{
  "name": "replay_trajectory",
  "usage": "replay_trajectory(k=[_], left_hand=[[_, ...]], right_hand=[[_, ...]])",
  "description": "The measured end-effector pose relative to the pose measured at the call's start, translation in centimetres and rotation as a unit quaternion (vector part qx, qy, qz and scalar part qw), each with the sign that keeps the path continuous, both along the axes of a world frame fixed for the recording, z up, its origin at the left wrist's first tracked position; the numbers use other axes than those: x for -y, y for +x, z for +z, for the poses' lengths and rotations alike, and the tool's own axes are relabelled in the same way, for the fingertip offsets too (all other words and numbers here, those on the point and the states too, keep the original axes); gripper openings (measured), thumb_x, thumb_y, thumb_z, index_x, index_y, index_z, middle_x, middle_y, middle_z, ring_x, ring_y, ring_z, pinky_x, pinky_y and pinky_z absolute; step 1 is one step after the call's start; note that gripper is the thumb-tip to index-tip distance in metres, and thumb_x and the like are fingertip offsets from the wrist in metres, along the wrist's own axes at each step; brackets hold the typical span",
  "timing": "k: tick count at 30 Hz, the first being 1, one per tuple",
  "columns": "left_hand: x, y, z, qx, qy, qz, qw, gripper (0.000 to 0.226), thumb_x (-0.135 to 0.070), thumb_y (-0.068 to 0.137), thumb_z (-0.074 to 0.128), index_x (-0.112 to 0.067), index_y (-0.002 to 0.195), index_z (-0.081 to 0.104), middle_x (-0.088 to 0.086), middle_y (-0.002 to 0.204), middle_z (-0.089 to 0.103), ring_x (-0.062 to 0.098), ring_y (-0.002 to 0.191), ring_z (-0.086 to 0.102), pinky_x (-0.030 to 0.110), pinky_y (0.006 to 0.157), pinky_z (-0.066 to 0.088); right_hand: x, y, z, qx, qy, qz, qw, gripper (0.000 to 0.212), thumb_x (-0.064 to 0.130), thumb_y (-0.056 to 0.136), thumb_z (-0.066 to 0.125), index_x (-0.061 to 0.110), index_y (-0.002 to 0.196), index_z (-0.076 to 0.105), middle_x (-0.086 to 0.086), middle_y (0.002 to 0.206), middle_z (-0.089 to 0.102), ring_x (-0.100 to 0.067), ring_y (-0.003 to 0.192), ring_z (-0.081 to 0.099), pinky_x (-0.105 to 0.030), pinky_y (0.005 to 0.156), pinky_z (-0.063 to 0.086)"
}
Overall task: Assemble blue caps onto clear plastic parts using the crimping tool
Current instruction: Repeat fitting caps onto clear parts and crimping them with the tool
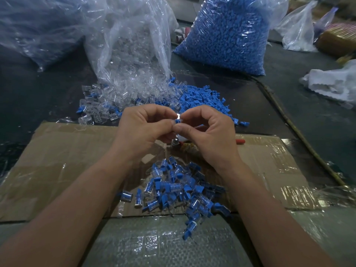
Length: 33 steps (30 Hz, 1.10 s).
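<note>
Fingers (163, 111) of the left hand (142, 130) pinched a blue cap (177, 121) and those of the right hand (210, 130) its clear part (178, 115), meeting midway, directly above the crimping tool (175, 142) lying on cardboard (63, 157), nearer the right hand.

Nothing here can be read from where I stand. The taped cardboard (57, 160), the bag of blue caps (227, 35) and the bag of clear parts (131, 51) show no lettering I can make out. The brown packet (333, 42) at the far right has a striped pink edge, possibly print, but it is too blurred to tell
</note>
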<state>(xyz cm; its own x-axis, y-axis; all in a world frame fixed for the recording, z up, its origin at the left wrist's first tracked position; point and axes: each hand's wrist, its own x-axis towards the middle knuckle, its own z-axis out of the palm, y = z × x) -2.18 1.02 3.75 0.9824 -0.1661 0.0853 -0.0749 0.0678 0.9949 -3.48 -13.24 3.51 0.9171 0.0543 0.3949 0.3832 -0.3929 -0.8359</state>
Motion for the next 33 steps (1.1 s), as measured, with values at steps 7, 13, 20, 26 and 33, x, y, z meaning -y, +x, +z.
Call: replay_trajectory(k=[7, 13, 20, 26, 33], left_hand=[[-0.2, 0.0, 0.3, -0.041, -0.019, -0.002, 0.999, 0.014, 0.006, 0.074, 0.064, -0.008, 0.071, 0.065, 0.003, 0.055, 0.066, 0.010, 0.046, 0.060, 0.016, 0.045, 0.048], [-0.3, 0.2, 0.3, -0.066, -0.018, -0.023, 0.997, 0.012, 0.002, 0.069, 0.067, -0.009, 0.069, 0.065, 0.006, 0.057, 0.067, 0.012, 0.046, 0.061, 0.017, 0.044, 0.048], [-0.5, 0.3, 0.2, -0.085, -0.068, -0.055, 0.993, 0.010, 0.002, 0.067, 0.062, -0.006, 0.071, 0.067, 0.012, 0.060, 0.068, 0.016, 0.049, 0.064, 0.018, 0.046, 0.050], [-0.5, 0.4, 0.1, -0.083, -0.062, -0.061, 0.993, 0.010, 0.005, 0.070, 0.061, -0.003, 0.074, 0.066, 0.013, 0.061, 0.068, 0.016, 0.050, 0.064, 0.018, 0.046, 0.050], [-0.5, 0.4, 0.2, -0.085, -0.065, -0.065, 0.992, 0.009, -0.005, 0.063, 0.065, -0.006, 0.072, 0.066, 0.012, 0.061, 0.068, 0.016, 0.051, 0.065, 0.018, 0.047, 0.051]], right_hand=[[0.2, 0.0, -0.1, 0.013, -0.002, 0.042, 0.999, 0.034, 0.004, 0.073, 0.071, 0.025, 0.099, 0.062, 0.014, 0.092, 0.064, 0.000, 0.087, 0.063, -0.016, 0.080, 0.050], [0.6, 0.2, -0.2, 0.040, -0.032, 0.034, 0.998, 0.034, 0.005, 0.070, 0.073, 0.020, 0.099, 0.063, 0.016, 0.085, 0.062, 0.002, 0.081, 0.061, -0.014, 0.076, 0.049], [1.0, 0.3, -0.2, 0.071, -0.054, 0.010, 0.996, 0.031, 0.006, 0.071, 0.073, 0.019, 0.098, 0.064, 0.017, 0.081, 0.061, 0.003, 0.076, 0.061, -0.012, 0.070, 0.049], [1.1, 0.3, -0.2, 0.078, -0.068, 0.004, 0.995, 0.030, 0.005, 0.072, 0.073, 0.018, 0.098, 0.064, 0.011, 0.083, 0.063, -0.002, 0.079, 0.062, -0.014, 0.072, 0.050], [1.1, 0.2, -0.1, 0.079, -0.074, -0.003, 0.994, 0.031, 0.005, 0.071, 0.074, 0.017, 0.099, 0.064, 0.012, 0.082, 0.062, 0.001, 0.077, 0.061, -0.012, 0.071, 0.049]])
